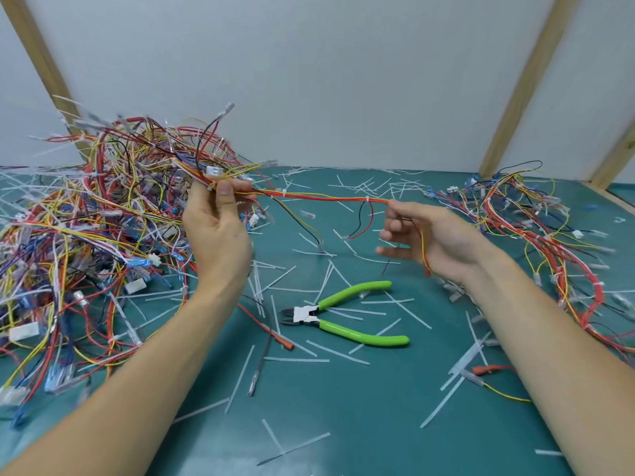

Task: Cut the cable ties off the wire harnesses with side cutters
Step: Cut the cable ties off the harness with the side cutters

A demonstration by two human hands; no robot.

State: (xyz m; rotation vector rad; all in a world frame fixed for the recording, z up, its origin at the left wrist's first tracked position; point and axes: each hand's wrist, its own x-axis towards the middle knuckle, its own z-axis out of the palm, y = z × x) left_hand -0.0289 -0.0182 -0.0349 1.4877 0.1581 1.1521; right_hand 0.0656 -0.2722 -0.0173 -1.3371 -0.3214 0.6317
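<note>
A thin red-and-yellow wire harness (323, 196) stretches level above the table between my two hands. My left hand (216, 231) pinches its left end, by a white connector (212, 171), and a lifted tangle of wires (144, 156) hangs from that end. My right hand (429, 235) pinches the right end between thumb and forefinger, with the other fingers spread; loose yellow and red strands trail down past the palm. White cable ties (367, 200) still ring the harness. The side cutters (343, 316), with green handles, lie on the mat below, between my forearms, untouched.
A big heap of mixed wire harnesses (68, 255) covers the left of the green mat (343, 407). A smaller pile of harnesses (536, 221) lies at the right. Several cut white tie pieces (309, 345) are scattered everywhere. Wooden frame posts (522, 87) and a white wall stand behind.
</note>
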